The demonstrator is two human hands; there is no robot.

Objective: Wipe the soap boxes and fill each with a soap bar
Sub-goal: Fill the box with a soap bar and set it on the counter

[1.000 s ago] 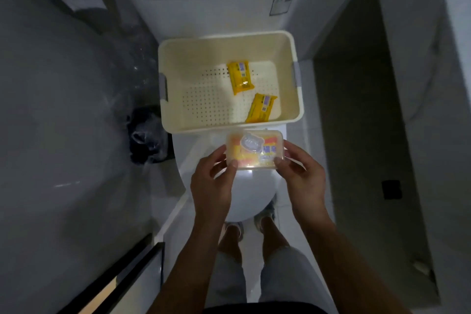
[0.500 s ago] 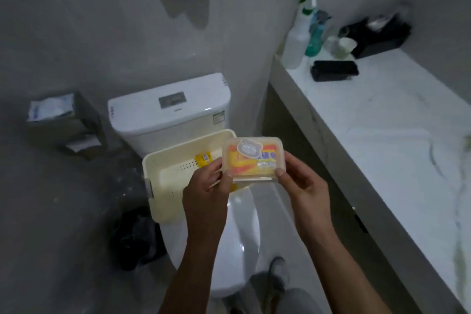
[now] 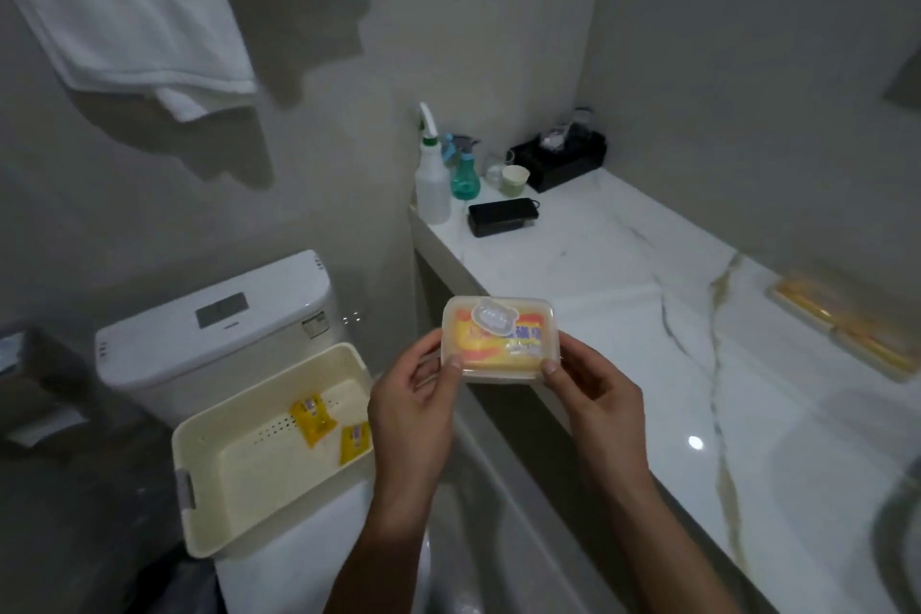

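While both hands grip it at opposite ends, the closed soap box [image 3: 498,339], soap bar inside, is held above the counter [image 3: 623,314] edge; left hand [image 3: 413,409] and right hand [image 3: 598,404] fingers curl around it.

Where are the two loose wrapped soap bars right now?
Both wrapped soap bars lie in the cream basket on the toilet, lower left, just left of the left hand.

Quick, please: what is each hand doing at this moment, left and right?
Left hand: pinches the left end of the soap box.
Right hand: pinches the right end of the same soap box.
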